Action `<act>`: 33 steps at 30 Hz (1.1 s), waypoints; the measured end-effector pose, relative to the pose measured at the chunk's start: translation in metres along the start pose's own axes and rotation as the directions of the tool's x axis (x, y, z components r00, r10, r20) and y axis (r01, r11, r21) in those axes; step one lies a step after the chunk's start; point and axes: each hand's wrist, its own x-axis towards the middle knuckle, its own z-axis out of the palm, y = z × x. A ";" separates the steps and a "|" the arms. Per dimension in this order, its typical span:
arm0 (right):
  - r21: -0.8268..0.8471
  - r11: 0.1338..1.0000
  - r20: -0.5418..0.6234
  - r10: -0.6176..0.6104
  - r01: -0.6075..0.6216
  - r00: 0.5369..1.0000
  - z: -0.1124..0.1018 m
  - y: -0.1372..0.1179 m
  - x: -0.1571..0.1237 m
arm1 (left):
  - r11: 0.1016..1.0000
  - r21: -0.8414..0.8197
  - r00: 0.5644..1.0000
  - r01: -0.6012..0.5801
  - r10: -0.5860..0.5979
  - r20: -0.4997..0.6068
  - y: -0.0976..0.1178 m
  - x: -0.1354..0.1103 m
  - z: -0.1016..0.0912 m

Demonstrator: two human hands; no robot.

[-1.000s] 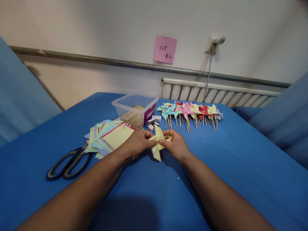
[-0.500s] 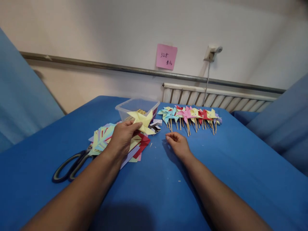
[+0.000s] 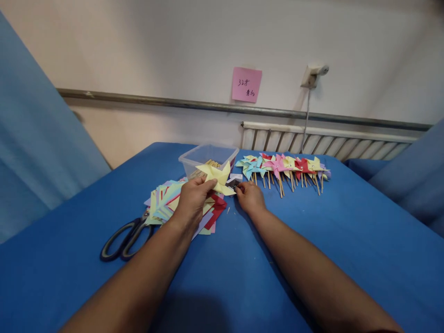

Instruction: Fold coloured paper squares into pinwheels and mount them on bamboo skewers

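Over the paper stack (image 3: 165,203), the left hand (image 3: 194,196) pinches a yellow pinwheel (image 3: 219,179), partly hiding the clear tub (image 3: 190,160). The right hand (image 3: 252,198) meets a small box (image 3: 232,183) — its fingertips blur, perhaps against dark contents; their grip I cannot tell. Paper covers the blades of the scissors (image 3: 132,237).

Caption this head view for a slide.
Yellow paper pinwheel in the left hand's grip, right hand at a small open box.

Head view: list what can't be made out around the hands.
Scissors: head view, blades hidden under the paper sheets.
Sticks: head view, partly hidden behind the yellow pinwheel in the left hand.
Small dark pieces by the right hand: head view, too small to identify.
Right hand's grip: head view, curled fingers hide whether it holds anything.
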 end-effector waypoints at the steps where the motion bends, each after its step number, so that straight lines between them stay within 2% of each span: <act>1: -0.009 1.000 0.002 0.015 -0.015 1.000 0.000 -0.001 0.002 | 1.000 0.001 1.000 0.002 -0.002 0.002 -0.001 0.000 0.000; 9: -0.072 0.996 0.092 0.063 -0.057 0.994 -0.007 -0.006 0.009 | 1.000 -0.010 0.999 -0.002 0.002 -0.053 -0.004 0.005 -0.003; 15: -0.100 0.995 0.114 0.041 -0.030 0.993 -0.009 -0.009 0.015 | 1.000 0.007 1.000 0.008 -0.008 -0.022 -0.006 0.003 -0.002; 26: -0.075 0.996 0.079 -0.036 0.042 0.996 -0.006 -0.008 0.008 | 1.000 -0.004 1.000 0.024 -0.024 -0.001 -0.007 0.000 -0.003; 30: 0.004 0.998 0.018 -0.057 0.057 0.998 -0.002 -0.002 0.007 | 1.000 -0.012 1.000 0.016 -0.016 -0.001 -0.005 -0.002 -0.001; 33: 0.166 0.985 -0.037 -0.046 0.052 0.998 0.003 0.003 0.008 | 1.000 -0.010 1.000 0.020 -0.020 0.000 -0.003 -0.005 0.001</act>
